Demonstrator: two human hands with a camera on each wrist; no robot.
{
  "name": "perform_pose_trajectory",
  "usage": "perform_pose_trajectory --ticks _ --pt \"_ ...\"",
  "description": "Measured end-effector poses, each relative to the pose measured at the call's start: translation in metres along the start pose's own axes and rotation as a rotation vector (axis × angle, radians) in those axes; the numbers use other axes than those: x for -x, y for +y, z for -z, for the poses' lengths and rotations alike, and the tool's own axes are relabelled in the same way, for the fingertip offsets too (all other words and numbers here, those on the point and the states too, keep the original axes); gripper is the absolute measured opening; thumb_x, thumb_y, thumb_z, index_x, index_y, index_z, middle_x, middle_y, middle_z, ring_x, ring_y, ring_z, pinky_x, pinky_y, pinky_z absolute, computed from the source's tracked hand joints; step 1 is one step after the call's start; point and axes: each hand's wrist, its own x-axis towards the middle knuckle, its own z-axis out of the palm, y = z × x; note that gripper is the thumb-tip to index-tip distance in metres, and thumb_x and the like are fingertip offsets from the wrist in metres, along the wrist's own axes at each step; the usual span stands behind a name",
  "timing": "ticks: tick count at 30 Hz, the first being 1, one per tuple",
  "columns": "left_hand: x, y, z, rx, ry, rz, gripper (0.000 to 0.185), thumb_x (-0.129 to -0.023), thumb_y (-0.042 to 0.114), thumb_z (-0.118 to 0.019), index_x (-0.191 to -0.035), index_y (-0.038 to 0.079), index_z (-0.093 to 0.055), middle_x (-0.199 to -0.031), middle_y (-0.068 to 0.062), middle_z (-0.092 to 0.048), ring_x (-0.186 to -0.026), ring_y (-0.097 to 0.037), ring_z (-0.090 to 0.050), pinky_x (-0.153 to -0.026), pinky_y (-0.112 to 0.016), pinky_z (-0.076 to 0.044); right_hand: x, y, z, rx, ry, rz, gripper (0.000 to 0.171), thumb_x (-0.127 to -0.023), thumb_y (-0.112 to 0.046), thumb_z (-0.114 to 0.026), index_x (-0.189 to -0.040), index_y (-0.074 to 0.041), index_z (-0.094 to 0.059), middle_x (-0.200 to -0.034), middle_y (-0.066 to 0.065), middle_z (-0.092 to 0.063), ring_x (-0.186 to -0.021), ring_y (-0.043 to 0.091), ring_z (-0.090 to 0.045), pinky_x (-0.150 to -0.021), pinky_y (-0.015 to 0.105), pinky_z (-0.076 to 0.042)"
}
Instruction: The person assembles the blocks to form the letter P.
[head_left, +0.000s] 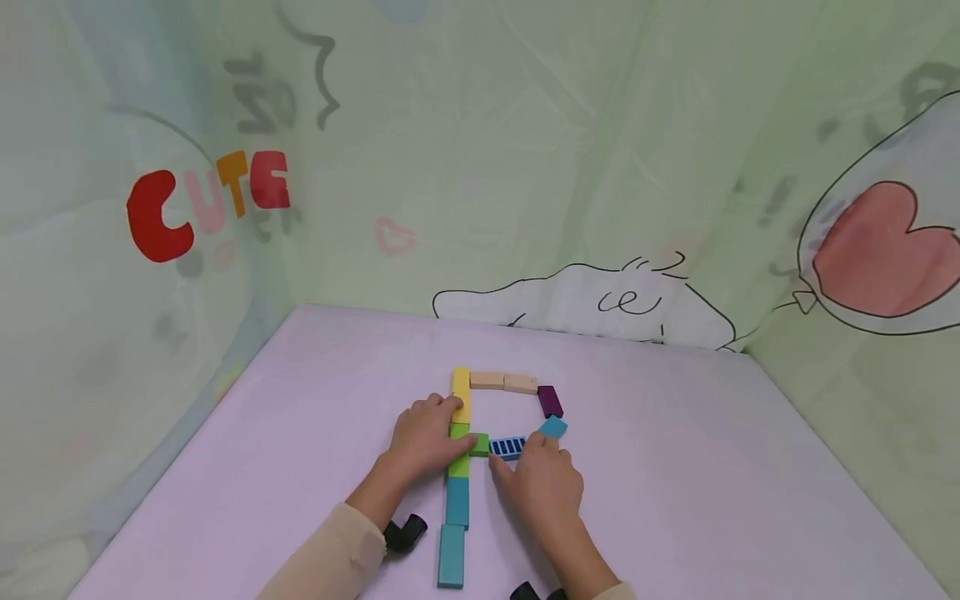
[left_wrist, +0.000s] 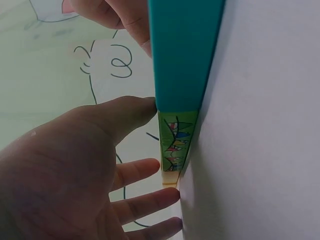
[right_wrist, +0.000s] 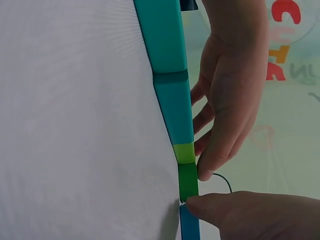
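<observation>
On the lilac table [head_left: 675, 467], head view: wooden blocks laid flat form a letter shape. Vertical stroke runs away from the person w/ long axis near-to-far: two teal blocks [head_left: 454, 525] nearest, then light green block [head_left: 458, 465], then yellow blocks [head_left: 461, 392] at the far end. Dark green block [head_left: 480, 444] & blue striped block [head_left: 507, 447] lie end to end, long axis left-right, branching off the stroke toward the right. Beyond them a small teal block [head_left: 553, 427] sits tilted, purple block [head_left: 550, 401] angled, two tan blocks [head_left: 503, 382] across the top. Left hand [head_left: 426, 437] lies palm down over the stroke, fingers fairly straight, thumb tip on the dark green block. Right hand [head_left: 542, 482] palm down, fingertips touching the blue striped block's near edge & right end. Green printed cloth [head_left: 525, 167] hangs behind.

Left wrist view: teal blocks [left_wrist: 184, 55] run up the frame, light green block [left_wrist: 176, 140] w/ a printed side beyond them. Left hand [left_wrist: 65, 170] open beside the row, fingers spread & straight, thumb tip against the teal block's end.

Right wrist view: teal blocks [right_wrist: 167, 75], light green block [right_wrist: 184, 153], dark green block [right_wrist: 188, 182] seen in line on edge. Left hand [right_wrist: 232, 100] rests alongside, fingers loosely extended, a tip at the dark green block. Right hand [right_wrist: 255, 215]: one fingertip pressed at the joint btw dark green & blue striped block [right_wrist: 190, 227]; other fingers not visible here.
</observation>
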Motion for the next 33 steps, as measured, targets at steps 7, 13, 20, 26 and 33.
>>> perform_pose_trajectory --ticks 7,13,20,26,33 --pt "0.001 0.004 0.000 -0.014 0.003 0.015 0.066 -0.090 0.052 -0.070 -0.143 0.013 -0.060 -0.129 -0.014 -0.064 -0.109 -0.030 -0.060 -0.097 -0.051 -0.052 0.001 0.000 -0.001 0.000 0.014 0.003 0.077 -0.086 -0.056 -0.077 -0.119 0.012 -0.061 -0.097 0.022 -0.065 -0.080 0.031 -0.061 -0.068 0.048 -0.062" --pt "0.002 0.006 0.000 -0.023 0.007 0.016 0.066 -0.091 0.051 -0.070 -0.144 0.013 -0.059 -0.130 -0.015 -0.064 -0.112 -0.032 -0.060 -0.099 -0.052 -0.052 0.000 0.000 -0.004 0.006 0.018 0.003 0.078 -0.086 -0.057 -0.077 -0.119 0.012 -0.062 -0.097 0.022 -0.065 -0.079 0.031 -0.061 -0.068 0.048 -0.062" --pt "0.001 0.008 -0.001 -0.003 0.015 0.020 0.066 -0.093 0.050 -0.069 -0.146 0.013 -0.057 -0.133 -0.015 -0.063 -0.117 -0.034 -0.060 -0.103 -0.054 -0.050 -0.001 0.002 -0.004 0.006 0.018 0.005 0.079 -0.085 -0.058 -0.077 -0.120 0.011 -0.062 -0.098 0.022 -0.066 -0.079 0.030 -0.061 -0.067 0.047 -0.061" --pt "0.001 0.008 -0.002 0.037 0.018 0.021 0.066 -0.095 0.048 -0.067 -0.149 0.014 -0.054 -0.136 -0.015 -0.062 -0.118 -0.033 -0.058 -0.104 -0.054 -0.049 -0.001 0.017 0.012 -0.047 -0.035 -0.013 0.085 -0.085 -0.052 -0.079 -0.134 0.014 -0.056 -0.115 0.028 -0.069 -0.084 0.034 -0.068 -0.066 0.047 -0.062" --pt "0.001 0.006 0.003 0.043 0.031 0.033 0.065 -0.095 0.046 -0.068 -0.150 0.014 -0.053 -0.135 -0.014 -0.062 -0.119 -0.033 -0.057 -0.105 -0.054 -0.048 -0.012 0.047 0.024 -0.172 -0.071 -0.017 0.070 -0.089 -0.035 -0.076 -0.134 0.013 -0.051 -0.112 0.028 -0.067 -0.085 0.034 -0.068 -0.068 0.049 -0.061"
